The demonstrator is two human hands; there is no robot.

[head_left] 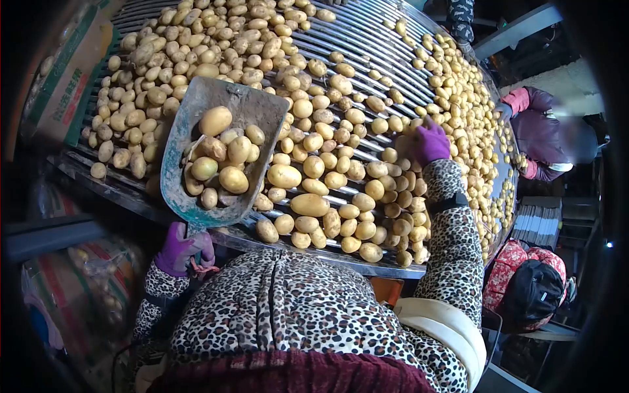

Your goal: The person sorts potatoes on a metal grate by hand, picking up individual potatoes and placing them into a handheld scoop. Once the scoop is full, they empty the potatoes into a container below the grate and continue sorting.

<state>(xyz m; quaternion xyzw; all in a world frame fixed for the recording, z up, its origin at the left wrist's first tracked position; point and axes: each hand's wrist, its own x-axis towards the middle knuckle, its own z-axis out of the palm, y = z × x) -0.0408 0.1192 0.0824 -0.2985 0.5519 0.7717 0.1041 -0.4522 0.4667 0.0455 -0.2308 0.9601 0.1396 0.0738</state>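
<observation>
My left hand, in a purple glove, is closed round the handle end of a worn metal scoop with green paint left on it. Several potatoes lie in the scoop, which rests over the near left part of a slatted sorting table. On the right, my right hand, gloved in purple too, reaches out among the loose potatoes. Its fingers are mostly hidden beside the potatoes, and I cannot tell whether they grip one.
A printed cardboard box stands at the left edge. Bagged potatoes sit below it. People work at the far right and lower right of the table. Stacked flat cartons lie between them.
</observation>
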